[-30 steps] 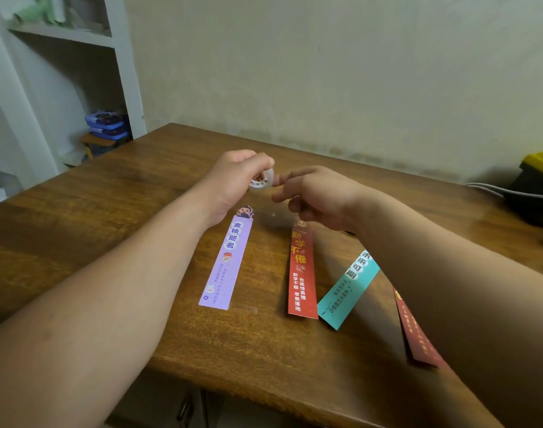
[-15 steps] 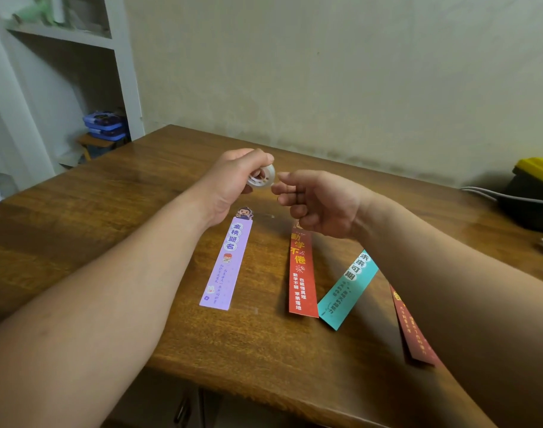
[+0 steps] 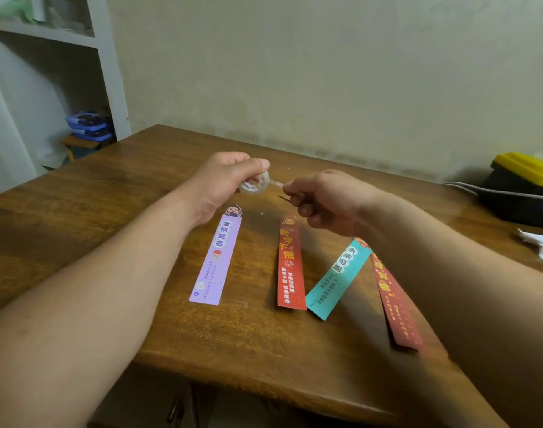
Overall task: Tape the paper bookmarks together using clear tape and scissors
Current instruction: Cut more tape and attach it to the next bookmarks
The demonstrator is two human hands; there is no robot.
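one tape roll [image 3: 255,186] sits gripped in the left hand [image 3: 224,180] while the right hand [image 3: 324,202] pinches its free end [image 3: 278,183].

wooden table [image 3: 78,217], white shelf [image 3: 106,72], blue boxes [image 3: 89,126], yellow-lidded black case [image 3: 523,186]

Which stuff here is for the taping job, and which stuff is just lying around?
For the job: clear tape roll in the left hand, tape end pinched by the right hand, purple bookmark, red bookmark, teal bookmark, dark red bookmark.

Just lying about: black-and-yellow box, cable, crumpled white paper, blue boxes.
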